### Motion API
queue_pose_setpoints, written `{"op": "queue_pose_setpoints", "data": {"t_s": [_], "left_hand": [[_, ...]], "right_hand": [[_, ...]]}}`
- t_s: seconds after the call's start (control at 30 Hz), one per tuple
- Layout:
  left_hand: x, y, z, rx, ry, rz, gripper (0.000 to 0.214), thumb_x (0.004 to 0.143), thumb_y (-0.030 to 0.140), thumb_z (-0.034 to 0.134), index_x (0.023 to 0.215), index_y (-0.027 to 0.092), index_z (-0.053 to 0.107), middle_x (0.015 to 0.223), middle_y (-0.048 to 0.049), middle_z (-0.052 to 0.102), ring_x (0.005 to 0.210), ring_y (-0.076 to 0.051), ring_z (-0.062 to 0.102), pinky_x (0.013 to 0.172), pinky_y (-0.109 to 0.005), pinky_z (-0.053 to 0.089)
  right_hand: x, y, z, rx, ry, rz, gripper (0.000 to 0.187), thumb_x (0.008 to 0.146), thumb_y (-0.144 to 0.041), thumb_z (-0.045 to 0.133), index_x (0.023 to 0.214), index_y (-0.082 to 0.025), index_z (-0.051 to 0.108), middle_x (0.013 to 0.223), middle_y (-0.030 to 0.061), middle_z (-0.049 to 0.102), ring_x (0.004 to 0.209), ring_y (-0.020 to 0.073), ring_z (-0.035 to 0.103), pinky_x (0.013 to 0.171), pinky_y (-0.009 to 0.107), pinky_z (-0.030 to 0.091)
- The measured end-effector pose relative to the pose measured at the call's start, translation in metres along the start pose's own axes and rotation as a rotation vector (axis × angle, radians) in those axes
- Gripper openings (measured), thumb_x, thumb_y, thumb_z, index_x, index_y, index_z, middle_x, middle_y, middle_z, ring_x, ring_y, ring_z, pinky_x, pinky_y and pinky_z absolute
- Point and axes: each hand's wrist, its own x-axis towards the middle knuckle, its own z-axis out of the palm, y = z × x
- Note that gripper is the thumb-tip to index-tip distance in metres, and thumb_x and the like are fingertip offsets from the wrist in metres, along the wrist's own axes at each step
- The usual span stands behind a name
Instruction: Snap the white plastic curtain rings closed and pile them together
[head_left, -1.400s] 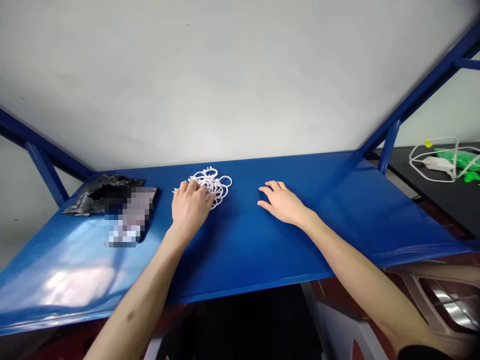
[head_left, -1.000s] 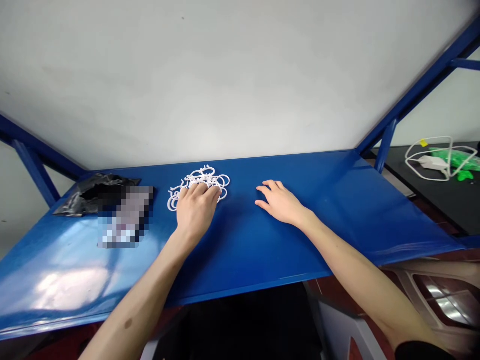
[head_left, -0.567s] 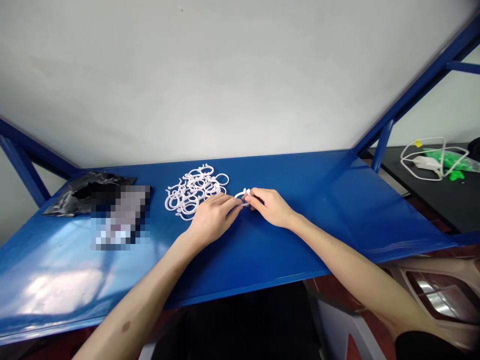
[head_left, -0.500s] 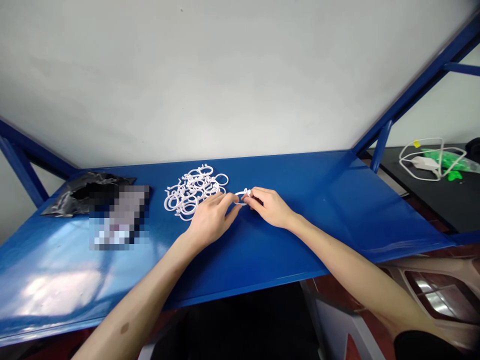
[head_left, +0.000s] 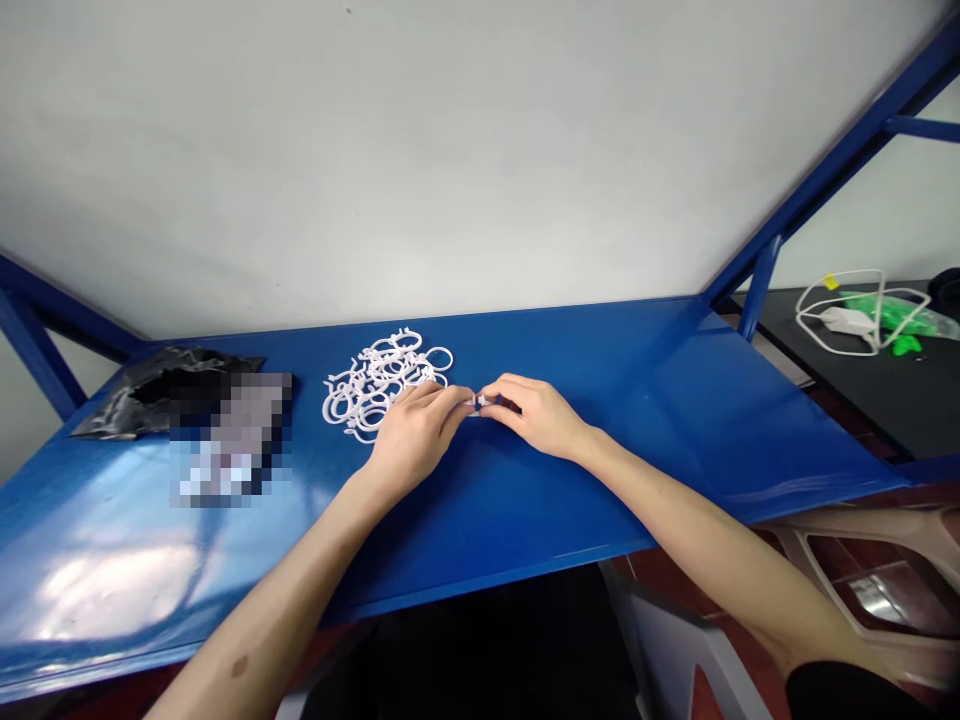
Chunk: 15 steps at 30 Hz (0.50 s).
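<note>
Between my two hands is a small white plastic curtain ring (head_left: 474, 408), mostly covered by the fingers. My left hand (head_left: 421, 430) pinches its left side between thumb and fingertips. My right hand (head_left: 534, 412) grips the opposite side, thumb below and index finger above. Two small white tabs of the ring show in the narrow gap between the fingertips. Just left of and behind my left hand lies a loose pile of white curtain rings (head_left: 375, 385), several of them overlapping, with small clasp ends sticking up.
On the blue table (head_left: 585, 500) a crumpled black plastic bag (head_left: 112, 405) lies at the left, beside a pixelated object (head_left: 240, 430). A pale wall (head_left: 450, 160) rises behind. Blue frame bars slope at both sides. At the right, a black surface holds a white cable (head_left: 840, 350) and green plastic (head_left: 896, 315).
My hands have drawn closer together, my right hand shifting left. The ring's round outline, visible earlier, is now mostly covered by fingers. The view has shifted slightly.
</note>
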Motion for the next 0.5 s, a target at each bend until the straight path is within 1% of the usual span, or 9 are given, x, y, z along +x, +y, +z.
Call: {"op": "queue_pose_setpoints", "data": {"t_s": [0.1,0.2,0.37,0.5], "left_hand": [[-0.0003,-0.0012,0.0004,-0.021,-0.016,-0.029,0.021,0.102,0.034,0.051,0.104,0.023,0.069,0.095,-0.0048,0.073,0.087,-0.019,0.067,0.082,-0.033,0.053],[-0.0006,-0.0002,0.0001,-0.048,-0.023,-0.034,0.021,0.102,0.035,0.052,0.103,0.022,0.068,0.095,-0.0048,0.072,0.087,-0.019,0.067,0.082,-0.033,0.053],[-0.0008,0.0016,0.0000,-0.057,-0.023,-0.011,0.025,0.104,0.034,0.046,0.105,0.021,0.068,0.090,-0.0054,0.071,0.083,-0.019,0.066,0.080,-0.033,0.052],[-0.0004,0.0010,0.0000,-0.066,-0.034,0.032,0.026,0.104,0.032,0.046,0.102,0.021,0.069,0.087,-0.0046,0.072,0.080,-0.018,0.064,0.078,-0.032,0.051]], "right_hand": [[0.0005,-0.0020,-0.0012,0.096,0.023,0.046,0.015,0.100,-0.033,0.061,0.109,-0.023,0.065,0.106,0.0033,0.074,0.091,0.0174,0.071,0.082,0.030,0.053],[0.0004,-0.0038,-0.0014,0.129,0.030,0.076,0.013,0.099,-0.032,0.061,0.109,-0.023,0.065,0.105,0.0027,0.075,0.092,0.0174,0.072,0.082,0.029,0.053],[0.0001,-0.0046,-0.0019,0.059,0.029,0.011,0.013,0.101,-0.031,0.058,0.102,-0.022,0.068,0.103,0.0033,0.075,0.091,0.0173,0.070,0.079,0.028,0.051],[-0.0003,-0.0029,-0.0033,-0.002,-0.014,-0.029,0.014,0.102,-0.030,0.057,0.101,-0.022,0.069,0.103,0.0035,0.074,0.091,0.0175,0.070,0.081,0.029,0.050]]}}
